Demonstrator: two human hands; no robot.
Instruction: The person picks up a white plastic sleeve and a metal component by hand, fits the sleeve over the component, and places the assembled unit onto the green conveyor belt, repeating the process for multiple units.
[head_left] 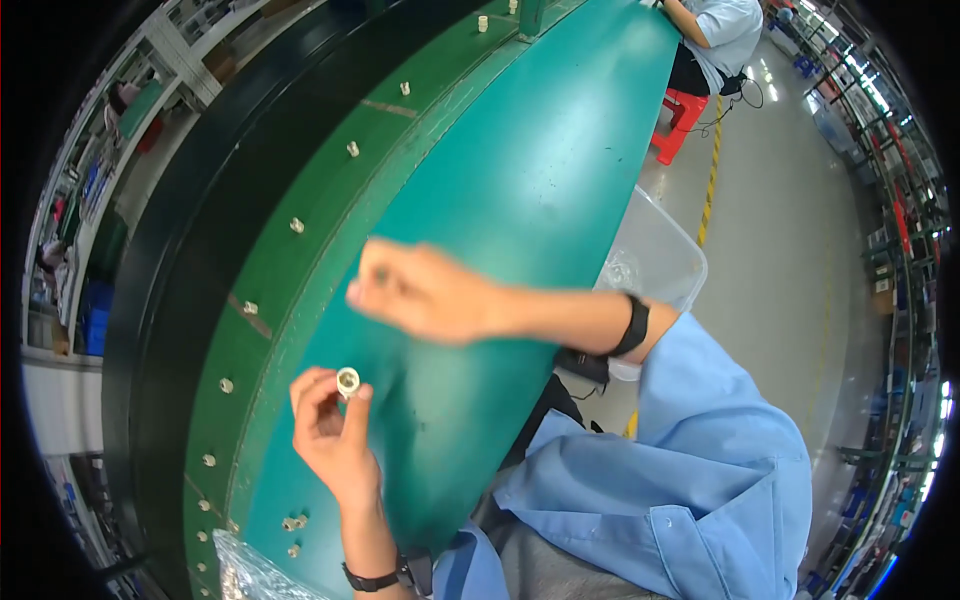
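The left hand (335, 440) grips a fitting (347, 381) between thumb and fingers above the counter (540, 190); it is small, pale and shiny, its round open end facing up. The right hand (430, 295), just beyond it, is blurred with curled fingers; I cannot tell whether they hold anything. The counter is smooth teal. Small pieces (297, 226) line a green strip (325, 190) to the left. A clear bin (698, 255) stands right; far off, someone sits on a red stool (680, 122).
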